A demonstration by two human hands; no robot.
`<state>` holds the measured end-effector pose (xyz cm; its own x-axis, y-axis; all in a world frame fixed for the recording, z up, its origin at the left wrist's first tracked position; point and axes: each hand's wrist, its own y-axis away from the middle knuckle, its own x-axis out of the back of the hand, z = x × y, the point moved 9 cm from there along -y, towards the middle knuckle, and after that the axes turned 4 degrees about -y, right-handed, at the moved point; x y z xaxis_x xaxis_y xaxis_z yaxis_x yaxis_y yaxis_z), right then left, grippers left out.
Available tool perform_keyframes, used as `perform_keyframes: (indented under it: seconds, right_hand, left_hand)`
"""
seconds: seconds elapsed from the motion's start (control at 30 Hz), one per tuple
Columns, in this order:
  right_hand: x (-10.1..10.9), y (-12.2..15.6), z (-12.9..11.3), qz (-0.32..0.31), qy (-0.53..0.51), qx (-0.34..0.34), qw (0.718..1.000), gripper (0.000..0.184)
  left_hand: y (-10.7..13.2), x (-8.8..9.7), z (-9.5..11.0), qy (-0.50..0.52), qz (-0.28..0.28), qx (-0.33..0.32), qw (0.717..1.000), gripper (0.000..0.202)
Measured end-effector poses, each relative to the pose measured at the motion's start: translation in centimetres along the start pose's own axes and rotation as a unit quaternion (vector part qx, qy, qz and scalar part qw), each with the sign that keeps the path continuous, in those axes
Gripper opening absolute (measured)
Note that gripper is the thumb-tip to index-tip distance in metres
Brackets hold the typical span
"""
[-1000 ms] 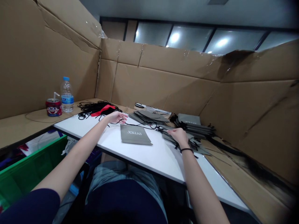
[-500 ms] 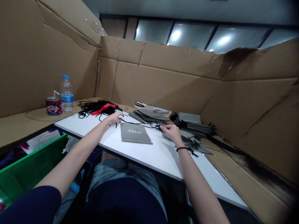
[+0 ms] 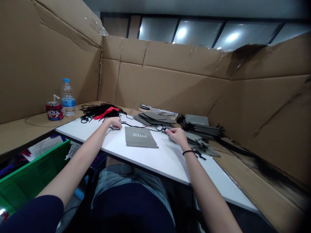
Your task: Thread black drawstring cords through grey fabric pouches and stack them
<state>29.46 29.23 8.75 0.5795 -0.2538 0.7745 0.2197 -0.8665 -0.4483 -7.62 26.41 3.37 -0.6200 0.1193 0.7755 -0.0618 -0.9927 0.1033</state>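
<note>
My left hand [image 3: 115, 123] is closed around one end of a black cord [image 3: 132, 125], left of a grey pouch. From there the cord runs behind the pouch toward my right hand [image 3: 176, 134], whose fingers are pinched at its looped other end. The flat grey pouch [image 3: 141, 137], printed INTEX, lies on the white tabletop [image 3: 167, 160] between my hands, touched by neither. Beside and under my right hand are grey pouches with black cords [image 3: 200, 147].
A heap of black cords [image 3: 99, 110] with a red piece [image 3: 107, 113] lies back left. Grey pouches are stacked at the back [image 3: 155, 119] and right [image 3: 201, 127]. A bottle [image 3: 68, 98] and a can with a straw [image 3: 54, 111] stand left. Cardboard walls [image 3: 165, 81] surround the table.
My left hand has drawn slightly left and toward me, and its fingers have closed on the cord. My right hand stays almost in place, still pinching. The pouch has not moved.
</note>
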Motion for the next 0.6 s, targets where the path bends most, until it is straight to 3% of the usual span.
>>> perform_keyframes:
  seconds: [0.17, 0.33, 0.6]
  right_hand:
    - [-0.3, 0.0, -0.3, -0.001, -0.011, 0.013, 1.0, 0.053]
    - [-0.6, 0.2, -1.3, -0.007, -0.035, 0.036, 0.999, 0.058]
    - [-1.2, 0.9, -4.0, -0.013, -0.119, 0.119, 0.986, 0.046]
  left_hand:
    - [-0.5, 0.6, 0.5, 0.085, 0.033, -0.043, 0.995, 0.01]
    - [-0.7, 0.4, 2.2, 0.216, 0.054, -0.094, 0.97, 0.009]
    - [-0.4, -1.8, 4.4, 0.352, -0.02, -0.129, 0.927, 0.022]
